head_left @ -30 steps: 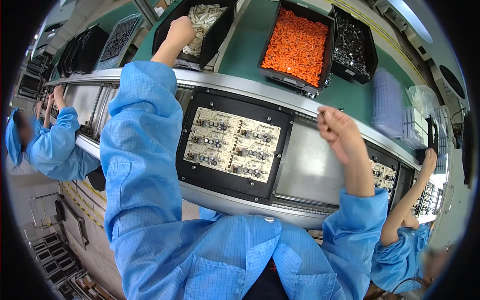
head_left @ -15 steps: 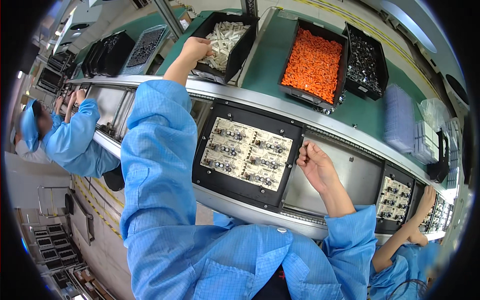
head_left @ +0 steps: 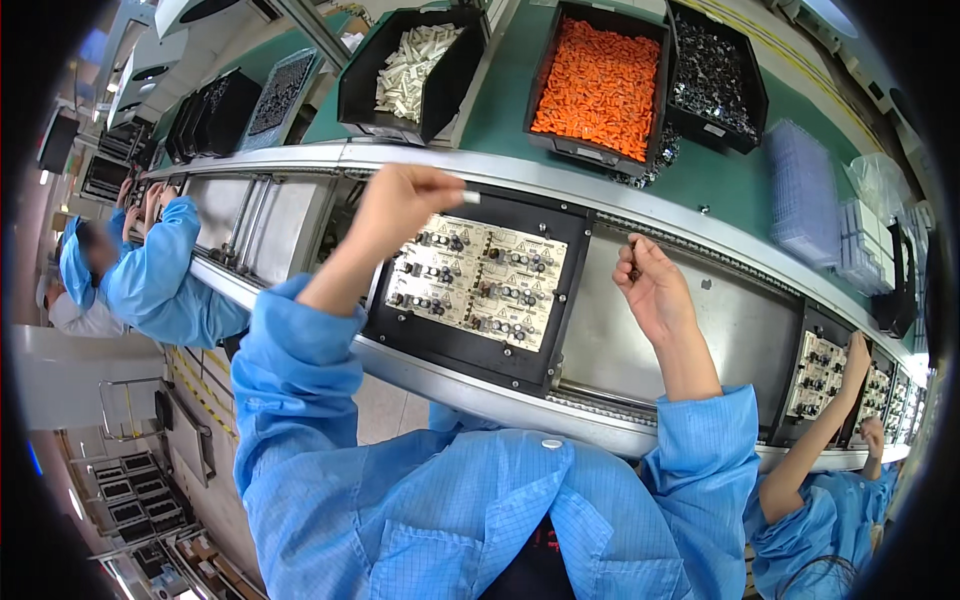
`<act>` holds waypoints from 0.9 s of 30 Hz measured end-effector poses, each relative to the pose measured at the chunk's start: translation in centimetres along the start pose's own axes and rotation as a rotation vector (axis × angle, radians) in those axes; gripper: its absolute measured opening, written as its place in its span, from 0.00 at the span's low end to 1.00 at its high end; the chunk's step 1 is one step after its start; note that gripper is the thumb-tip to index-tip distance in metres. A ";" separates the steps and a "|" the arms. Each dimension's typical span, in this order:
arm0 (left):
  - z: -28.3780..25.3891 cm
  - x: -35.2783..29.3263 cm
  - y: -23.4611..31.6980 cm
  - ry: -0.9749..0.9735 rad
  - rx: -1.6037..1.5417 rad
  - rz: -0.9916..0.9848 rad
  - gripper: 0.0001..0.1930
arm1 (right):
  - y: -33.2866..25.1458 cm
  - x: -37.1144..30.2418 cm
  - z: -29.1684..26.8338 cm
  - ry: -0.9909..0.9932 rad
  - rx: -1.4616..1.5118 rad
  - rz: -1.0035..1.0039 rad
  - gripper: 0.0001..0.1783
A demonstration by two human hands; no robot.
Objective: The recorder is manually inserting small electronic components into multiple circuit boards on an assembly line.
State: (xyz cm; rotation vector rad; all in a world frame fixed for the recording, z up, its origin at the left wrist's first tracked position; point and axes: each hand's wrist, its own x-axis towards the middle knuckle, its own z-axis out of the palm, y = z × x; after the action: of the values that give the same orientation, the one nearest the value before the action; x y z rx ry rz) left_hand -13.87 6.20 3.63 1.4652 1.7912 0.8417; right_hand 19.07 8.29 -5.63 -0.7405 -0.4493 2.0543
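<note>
Between the fingertips of my left hand (head_left: 400,205) is a small white part (head_left: 471,197), held above the far left corner of a black carrier frame (head_left: 562,300). In that frame lies a cream circuit board panel (head_left: 470,285) with several repeated sets of capacitors and other small components. My right hand (head_left: 658,300) hovers over the bare metal stretch of the line, right of the frame. Its fingers are curled together, and a small dark thing shows among them, too small to name. Beyond my left hand stands a black bin of white parts (head_left: 415,70).
Farther right are a bin of orange parts (head_left: 600,85) and a bin of dark shiny parts (head_left: 715,80). Stacked clear plastic trays (head_left: 803,195) stand at the right. Another frame holds a board (head_left: 818,375) beside a co-worker's arm (head_left: 835,400). A second co-worker (head_left: 160,260) works at far left.
My left hand has come out of the white parts bin toward the board, now with a white part. My right hand stays curled and has moved slightly up and right in view.
</note>
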 end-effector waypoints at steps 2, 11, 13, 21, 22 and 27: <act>2.2 -1.8 0.7 0.026 0.191 -0.017 0.11 | 0.1 -0.1 -0.2 -0.007 0.005 0.008 0.08; 4.7 -2.9 -0.7 0.165 0.484 0.107 0.10 | 0.2 -0.2 0.5 -0.003 -0.009 -0.021 0.09; 5.2 -3.0 -0.8 0.154 0.484 0.098 0.09 | 0.0 -0.2 0.4 0.001 -0.008 -0.023 0.09; 6.1 -2.6 -1.3 0.182 0.453 0.119 0.06 | -0.1 -0.1 0.7 0.021 -0.066 -0.049 0.09; 6.2 -2.6 -1.4 0.173 0.465 0.114 0.06 | -0.1 -0.1 0.7 0.013 -0.065 -0.052 0.09; 6.3 -2.6 -0.8 0.145 0.477 0.112 0.06 | -0.6 -0.1 0.9 0.021 -0.080 -0.077 0.09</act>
State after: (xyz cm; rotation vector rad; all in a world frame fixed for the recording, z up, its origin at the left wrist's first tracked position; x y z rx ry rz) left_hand -8.71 3.98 -0.36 1.8563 2.1372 0.6091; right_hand 18.88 8.46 -4.58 -0.7798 -0.5430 1.9647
